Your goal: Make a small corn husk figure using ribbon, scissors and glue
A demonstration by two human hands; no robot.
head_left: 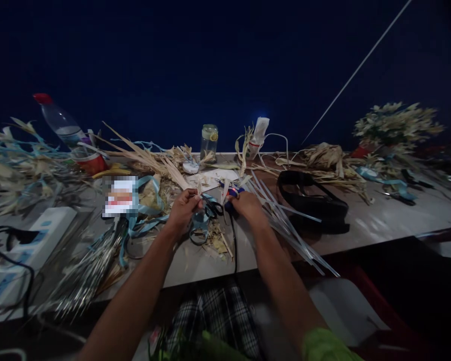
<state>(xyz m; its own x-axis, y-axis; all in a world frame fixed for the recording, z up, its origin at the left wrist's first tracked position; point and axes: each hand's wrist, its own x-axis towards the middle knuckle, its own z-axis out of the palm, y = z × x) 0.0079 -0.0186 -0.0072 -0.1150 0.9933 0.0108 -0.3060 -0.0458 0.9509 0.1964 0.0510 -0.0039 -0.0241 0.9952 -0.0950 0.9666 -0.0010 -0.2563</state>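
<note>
Near the middle of the table, my left hand pinches a small pale piece of dried husk between thumb and fingers. My right hand is wrapped round a blue tool with a small red light, its tip pointing left and up. A black cord runs from below the tool over the table's front edge. Between and just under the hands lie black-handled scissors. Husk scraps are scattered below them. A white sheet lies behind my hands.
Clear plastic strips and a black strap-like object lie right. Metal wires, blue ribbon and a white power strip are left. Behind stand a glass jar, a tilted bottle and dried flowers.
</note>
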